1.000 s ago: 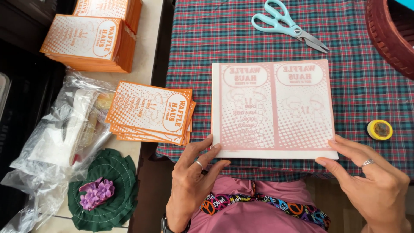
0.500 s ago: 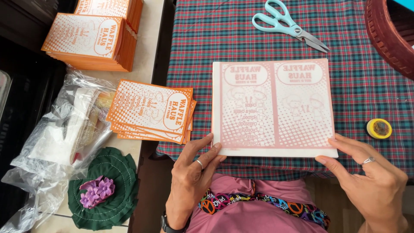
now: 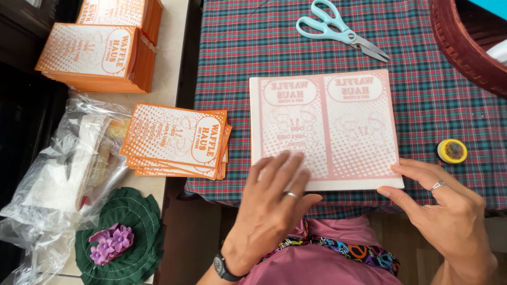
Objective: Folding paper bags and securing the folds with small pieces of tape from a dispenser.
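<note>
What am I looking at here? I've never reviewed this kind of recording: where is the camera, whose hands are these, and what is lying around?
The camera sits on a person's head and looks down, so both hands belong to the wearer. The left hand lies flat on the lower left part of a stack of pale pink printed sheets, and the right hand touches the stack's lower right corner. Neither hand grips anything. The stack rests on a plaid tablecloth, along with light blue scissors and a small yellow tape roll. On the side surface to the left lie stacks of orange printed cards, clear plastic bags and a green crocheted mat with a purple flower.
</note>
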